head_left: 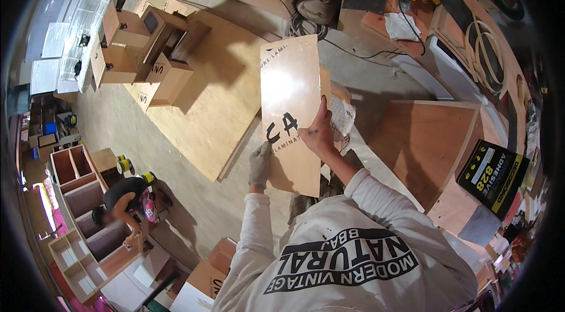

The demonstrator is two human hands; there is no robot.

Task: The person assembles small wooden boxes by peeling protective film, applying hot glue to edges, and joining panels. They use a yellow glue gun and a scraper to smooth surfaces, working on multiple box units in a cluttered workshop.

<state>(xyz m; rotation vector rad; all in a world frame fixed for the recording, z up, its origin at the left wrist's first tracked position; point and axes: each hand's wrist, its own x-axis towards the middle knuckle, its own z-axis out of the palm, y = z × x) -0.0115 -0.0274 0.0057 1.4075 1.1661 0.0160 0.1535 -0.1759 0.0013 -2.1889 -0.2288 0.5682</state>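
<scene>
A laminate sheet [291, 112] is held upright before the chest. Its lower left edge is gripped by the gloved left hand [259, 165], fingers closed round it. Its right edge is pinched by the bare right hand [319, 132], in which a crumpled pale cloth [341, 115], or perhaps paper, seems also to be held. Beyond the sheet a plywood board [218, 100] lies on the floor [194, 206]. At the right stands a wooden cabinet [424, 147], with a black can [493, 178] beside it.
</scene>
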